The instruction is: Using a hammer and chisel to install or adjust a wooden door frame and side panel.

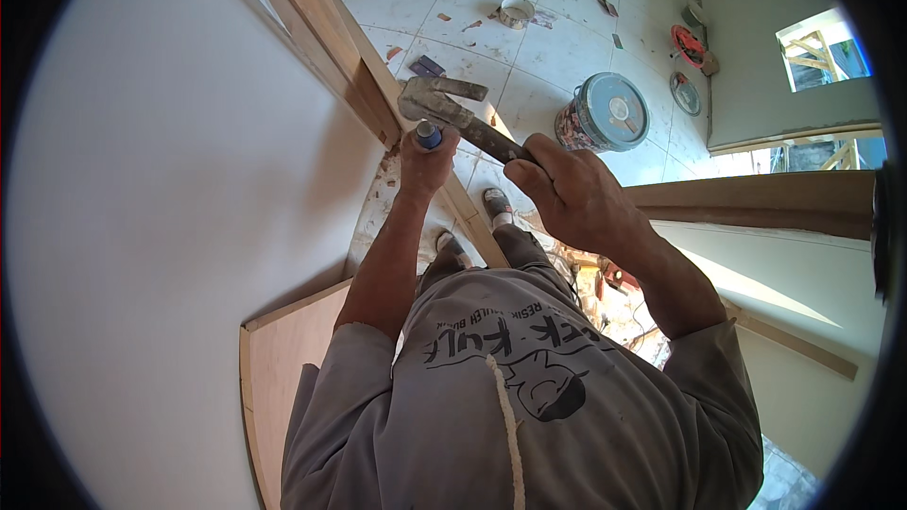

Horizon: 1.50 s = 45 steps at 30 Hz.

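Observation:
My left hand (425, 167) is closed round a blue-handled tool (429, 135), perhaps a chisel, its metal-capped end facing up and its lower part hidden. It is beside the upright wooden frame (368, 90) along the wall. My right hand (572, 189) grips the dark shaft of a worn claw hammer (425, 99), whose head is just over the blue tool's top; whether they touch I cannot tell.
A lidded bucket (614, 111), a small tub (516, 12) and a red item (688, 45) lie on the tiled floor (453, 0) among scraps. A white wall (189, 179) is at left, a pale board (288, 340) low beside it, a wooden beam (756, 198) at right.

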Each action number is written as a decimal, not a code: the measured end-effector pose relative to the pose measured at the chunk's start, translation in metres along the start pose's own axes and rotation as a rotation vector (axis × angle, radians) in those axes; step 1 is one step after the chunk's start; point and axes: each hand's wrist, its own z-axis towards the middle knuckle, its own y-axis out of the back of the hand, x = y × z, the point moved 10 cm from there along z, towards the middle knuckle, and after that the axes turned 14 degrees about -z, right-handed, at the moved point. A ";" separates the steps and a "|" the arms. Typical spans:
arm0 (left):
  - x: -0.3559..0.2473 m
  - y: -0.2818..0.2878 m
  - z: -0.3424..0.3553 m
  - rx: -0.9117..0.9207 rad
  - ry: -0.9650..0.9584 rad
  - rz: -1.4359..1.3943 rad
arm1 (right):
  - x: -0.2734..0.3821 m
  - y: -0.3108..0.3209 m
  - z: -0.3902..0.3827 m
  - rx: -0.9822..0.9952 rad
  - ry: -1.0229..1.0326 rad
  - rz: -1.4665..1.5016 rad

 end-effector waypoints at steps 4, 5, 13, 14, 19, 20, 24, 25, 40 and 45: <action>0.003 -0.002 -0.003 0.024 0.176 0.028 | 0.023 0.043 -0.001 -0.275 0.167 0.111; 0.005 -0.004 -0.003 0.042 0.198 0.009 | 0.025 0.050 -0.001 -0.278 0.169 0.112; 0.009 -0.045 0.008 0.218 0.224 0.245 | 0.010 0.068 -0.003 -0.374 0.093 0.190; 0.011 -0.044 0.008 0.203 0.201 0.218 | 0.009 0.069 -0.005 -0.394 0.118 0.170; 0.027 -0.031 0.017 0.141 0.373 0.087 | -0.005 0.086 -0.009 -0.366 0.036 0.312; 0.028 -0.031 0.018 0.138 0.370 0.072 | -0.007 0.097 -0.013 -0.433 0.026 0.367; 0.026 -0.033 0.018 0.140 0.350 0.096 | -0.002 0.121 -0.019 -0.540 0.042 0.509; 0.021 -0.037 0.019 0.175 0.346 0.168 | -0.004 0.117 -0.019 -0.533 0.061 0.522; 0.043 -0.030 0.035 0.186 0.453 0.148 | -0.035 0.072 0.018 -0.354 -0.058 0.291; 0.050 -0.032 0.045 0.247 0.487 0.198 | -0.040 0.088 0.024 -0.387 -0.160 0.326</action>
